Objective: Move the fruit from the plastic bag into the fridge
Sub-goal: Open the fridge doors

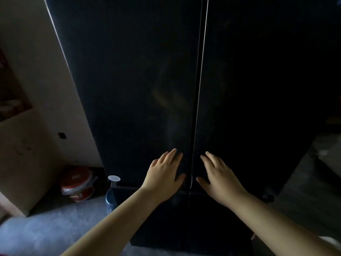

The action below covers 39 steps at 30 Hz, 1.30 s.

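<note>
Two bare forearms enter from the bottom edge and extend forward to the tall black glossy two-door fridge point(140, 85). The left hand point(165, 177) lies flat, palm against the left door, fingers extended and slightly spread, holding nothing; its thumb points toward the centre seam point(198, 100). The right hand point(219, 179) lies flat in the same manner on the right door, fingers extended, holding nothing. The two hands sit just beside the seam, one on each side, near the lower edge of the upper doors; a horizontal gap just below the wrists separates the upper doors from a lower section. Both doors are shut, with the seam showing as a thin bright line running from the top edge downward. No fruit and no plastic bag are in view. To the left of the fridge stands a beige wall point(33, 74); at its foot, in the corner, rests a red and white round container point(77, 183), and just beside the fridge's lower left corner stands a dark blue bottle with a pale round cap point(111, 194). Grey concrete floor point(42, 230) lies open at the lower left. The right side of the view is too dark to resolve.
</note>
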Motion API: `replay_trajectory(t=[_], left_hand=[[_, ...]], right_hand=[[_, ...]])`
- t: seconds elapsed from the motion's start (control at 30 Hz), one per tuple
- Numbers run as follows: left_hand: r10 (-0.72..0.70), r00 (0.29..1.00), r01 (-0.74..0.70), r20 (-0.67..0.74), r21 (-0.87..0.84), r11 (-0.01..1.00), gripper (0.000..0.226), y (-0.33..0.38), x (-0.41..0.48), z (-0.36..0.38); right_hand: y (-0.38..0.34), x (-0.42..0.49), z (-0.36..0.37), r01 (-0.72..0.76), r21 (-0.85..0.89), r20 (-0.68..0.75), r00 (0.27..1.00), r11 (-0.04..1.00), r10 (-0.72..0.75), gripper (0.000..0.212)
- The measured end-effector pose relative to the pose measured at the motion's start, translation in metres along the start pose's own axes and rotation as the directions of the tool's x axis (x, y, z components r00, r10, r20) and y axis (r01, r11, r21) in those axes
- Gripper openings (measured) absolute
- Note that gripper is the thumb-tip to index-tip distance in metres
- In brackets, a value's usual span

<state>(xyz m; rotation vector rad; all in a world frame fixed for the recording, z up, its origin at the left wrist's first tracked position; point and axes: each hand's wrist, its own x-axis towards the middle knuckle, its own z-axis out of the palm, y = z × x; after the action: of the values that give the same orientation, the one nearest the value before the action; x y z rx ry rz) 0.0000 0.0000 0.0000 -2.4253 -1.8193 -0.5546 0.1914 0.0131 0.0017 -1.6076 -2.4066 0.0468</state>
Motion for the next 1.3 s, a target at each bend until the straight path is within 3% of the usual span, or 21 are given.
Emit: replay_trajectory(t=[0.3,0.6,0.67,0.77,0.8,0.83,0.87,0.9,0.97,1.0,1.03,1.1,1.3], left_hand=[[-0.005,0.997,0.008,0.073,-0.035,0.999,0.067,-0.036,0.048,0.071],[-0.024,0.996,0.031,0.087,-0.076,0.997,0.068,-0.038,0.077,0.113],[-0.030,0.998,0.036,0.052,-0.111,0.993,0.066,-0.036,0.077,0.118],[-0.139,0.989,0.145,0.040,-0.277,0.950,0.059,-0.031,0.064,0.131],[-0.230,0.969,0.245,0.085,-0.393,0.886,0.055,-0.029,0.058,0.139],[-0.341,0.924,0.378,0.173,-0.535,0.755,0.052,-0.028,0.053,0.148],[-0.445,0.844,0.520,0.301,-0.663,0.538,0.047,-0.027,0.051,0.157],[-0.508,0.734,0.627,0.450,-0.736,0.254,0.041,-0.028,0.049,0.168],[-0.484,0.509,0.645,0.712,-0.687,-0.334,0.033,-0.034,0.049,0.190],[-0.416,0.438,0.568,0.797,-0.604,-0.559,0.036,-0.039,0.050,0.200],[-0.350,0.408,0.470,0.844,-0.522,-0.711,0.041,-0.044,0.049,0.208],[-0.295,0.400,0.304,0.868,-0.429,-0.851,0.049,-0.050,0.049,0.220],[-0.319,0.348,0.124,0.881,-0.381,-0.916,0.068,-0.056,0.056,0.247]], right_hand=[[0.021,0.053,0.059,-0.055,0.016,0.046,0.997,0.998,0.054,0.073],[0.051,0.074,0.092,0.010,0.022,0.020,1.000,1.000,-0.011,0.073],[0.056,0.069,0.098,0.035,0.086,-0.024,0.999,0.996,-0.033,0.072],[0.059,0.052,0.117,-0.018,0.358,-0.016,1.000,0.933,0.026,0.065],[0.060,0.048,0.128,-0.074,0.478,0.020,0.997,0.875,0.073,0.062],[0.063,0.045,0.139,-0.163,0.603,0.084,0.986,0.781,0.141,0.058],[0.064,0.045,0.151,-0.284,0.712,0.177,0.958,0.642,0.227,0.052],[0.066,0.047,0.161,-0.419,0.793,0.299,0.900,0.442,0.318,0.047],[0.068,0.056,0.177,-0.576,0.809,0.568,0.712,-0.119,0.413,0.039],[0.070,0.060,0.185,-0.548,0.745,0.666,0.637,-0.380,0.388,0.038],[0.072,0.063,0.191,-0.484,0.673,0.721,0.597,-0.559,0.351,0.041],[0.075,0.068,0.203,-0.389,0.579,0.767,0.557,-0.716,0.318,0.046],[0.078,0.082,0.224,-0.235,0.467,0.833,0.440,-0.852,0.335,0.054]])
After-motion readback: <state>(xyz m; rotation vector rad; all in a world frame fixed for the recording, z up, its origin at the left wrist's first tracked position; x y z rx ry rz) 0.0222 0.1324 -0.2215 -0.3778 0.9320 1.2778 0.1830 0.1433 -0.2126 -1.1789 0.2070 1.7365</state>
